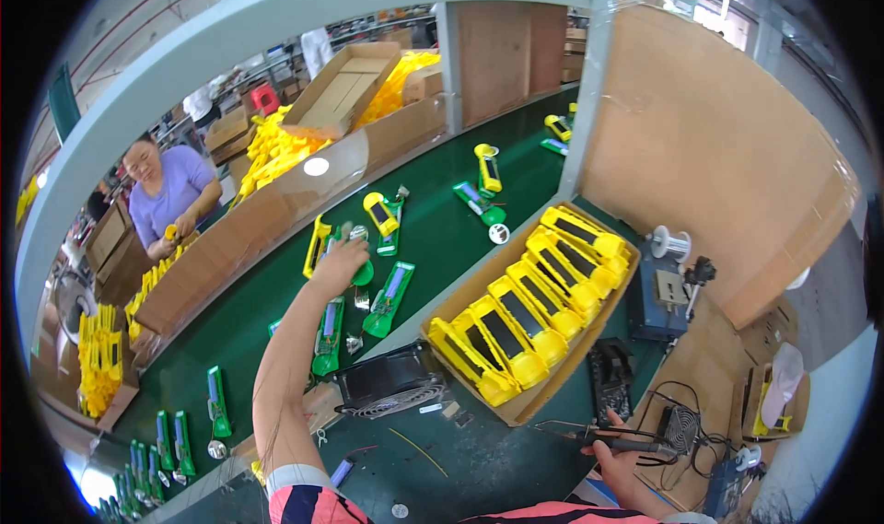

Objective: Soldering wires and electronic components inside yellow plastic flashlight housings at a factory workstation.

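Your left hand [343, 259] is out over the conveyor belt [267, 335], right on a green casing [366, 273] that sits among other loose green and yellow pieces. Are your left fingers gripping it or only resting there? Can't tell; the back of your hand covers them. Down at the right, your right hand [615, 452] has its fingers wrapped around a soldering iron [635, 443], tip pointing left over the dark green surface [497, 464].

So the step looks like picking a piece off the belt with the iron at the ready. The next move seems to call for a sure hold on that casing, and an iron tip kept clear of the cardboard tray [517, 420] of yellow casings [520, 312] just above it.

Nearer you, a black fan [391, 381] stands between belt and tray. Across the partition, a co-worker [175, 192] handles a yellow part, too small to make out. Most of the green casing hides under your hand, your right wrist runs behind your clothing, and the lower-left row of green pieces [138, 473] blurs at the rim.
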`<action>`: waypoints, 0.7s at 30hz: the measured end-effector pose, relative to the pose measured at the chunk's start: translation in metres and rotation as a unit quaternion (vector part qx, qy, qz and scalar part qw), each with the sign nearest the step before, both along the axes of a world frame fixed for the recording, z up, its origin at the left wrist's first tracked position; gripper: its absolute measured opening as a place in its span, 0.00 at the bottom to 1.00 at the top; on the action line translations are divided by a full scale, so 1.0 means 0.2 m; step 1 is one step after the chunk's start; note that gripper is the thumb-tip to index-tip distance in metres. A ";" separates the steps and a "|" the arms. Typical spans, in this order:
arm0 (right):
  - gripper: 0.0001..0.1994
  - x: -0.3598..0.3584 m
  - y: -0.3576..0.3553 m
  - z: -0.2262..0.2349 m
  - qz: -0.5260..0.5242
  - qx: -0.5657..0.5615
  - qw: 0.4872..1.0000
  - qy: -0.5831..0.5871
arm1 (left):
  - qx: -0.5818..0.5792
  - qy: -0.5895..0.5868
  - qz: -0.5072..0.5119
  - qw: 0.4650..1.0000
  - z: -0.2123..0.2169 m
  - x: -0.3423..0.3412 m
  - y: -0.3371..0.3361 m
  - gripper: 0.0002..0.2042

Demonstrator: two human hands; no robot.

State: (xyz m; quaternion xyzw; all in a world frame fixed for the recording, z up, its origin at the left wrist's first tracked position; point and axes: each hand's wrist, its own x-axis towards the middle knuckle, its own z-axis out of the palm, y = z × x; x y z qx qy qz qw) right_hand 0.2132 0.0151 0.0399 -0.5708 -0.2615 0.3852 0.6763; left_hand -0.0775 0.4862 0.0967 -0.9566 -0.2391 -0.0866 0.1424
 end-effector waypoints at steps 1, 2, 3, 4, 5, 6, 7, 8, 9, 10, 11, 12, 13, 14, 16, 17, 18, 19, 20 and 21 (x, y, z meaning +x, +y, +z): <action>0.24 0.01 -0.03 0.01 -0.009 0.004 1.000 -0.003 | -0.074 -0.084 0.034 0.993 0.09 0.02 -0.06 0.22; 0.23 0.03 -0.04 0.02 0.017 0.026 0.999 -0.034 | -0.073 -0.136 0.039 0.987 0.16 0.04 -0.10 0.25; 0.23 0.05 -0.04 0.05 0.046 0.050 0.996 -0.064 | -0.072 -0.188 0.047 0.978 0.24 0.05 -0.14 0.28; 0.19 0.01 -0.02 0.15 0.023 0.035 0.999 -0.014 | -0.118 -0.242 0.077 0.960 0.32 0.05 -0.18 0.26; 0.19 0.04 0.02 0.17 0.019 0.039 0.999 -0.015 | -0.115 -0.244 0.071 0.960 0.44 0.10 -0.26 0.26; 0.18 0.09 0.09 0.14 0.041 0.108 0.976 -0.185 | -0.029 -0.226 0.014 0.973 0.58 0.15 -0.38 0.26; 0.17 0.14 0.15 0.13 0.063 0.171 0.920 -0.347 | 0.055 -0.206 -0.042 0.976 0.70 0.20 -0.52 0.26; 0.17 0.14 0.25 0.19 0.051 0.145 0.898 -0.412 | 0.059 -0.164 -0.072 0.982 0.80 0.25 -0.69 0.24; 0.18 0.12 0.36 0.26 0.041 0.119 0.871 -0.475 | 0.062 -0.122 -0.098 0.986 0.89 0.30 -0.86 0.23; 0.19 0.11 0.47 0.29 0.012 0.118 0.824 -0.553 | 0.009 -0.046 -0.066 0.997 0.92 0.36 -1.03 0.20; 0.20 0.10 0.55 0.33 -0.015 0.123 0.769 -0.627 | -0.041 0.029 -0.029 0.998 0.96 0.40 -1.23 0.18; 0.21 0.10 0.60 0.30 0.012 0.064 0.770 -0.634 | -0.028 0.082 -0.020 0.996 0.95 0.41 -1.44 0.13; 0.23 0.09 0.67 0.26 0.040 0.009 0.767 -0.640 | -0.033 0.150 -0.032 0.988 0.88 0.40 -1.61 0.10; 0.23 0.09 0.72 0.24 0.053 0.023 0.767 -0.639 | -0.065 0.153 -0.015 0.986 0.75 0.39 -1.77 0.09; 0.23 0.07 0.77 0.22 0.120 -0.106 0.727 -0.668 | -0.102 0.179 -0.010 0.978 0.48 0.31 -2.03 0.13; 0.21 0.04 0.78 0.19 0.099 -0.056 0.729 -0.675 | -0.133 0.197 0.017 0.971 0.36 0.27 -2.14 0.13; 0.19 0.04 0.85 0.11 0.083 -0.044 0.739 -0.667 | -0.148 0.192 0.025 0.970 0.20 0.24 -2.16 0.13; 0.18 0.04 0.87 0.08 0.063 -0.023 0.752 -0.655 | -0.142 0.194 0.075 0.968 0.07 0.21 -2.22 0.14; 0.18 0.04 0.87 0.09 0.040 0.014 0.762 -0.646 | -0.138 0.196 0.119 0.964 -0.02 0.20 -2.26 0.15; 0.17 0.05 0.88 0.12 0.053 -0.010 0.776 -0.628 | -0.144 0.198 0.125 0.961 -0.09 0.17 -2.28 0.15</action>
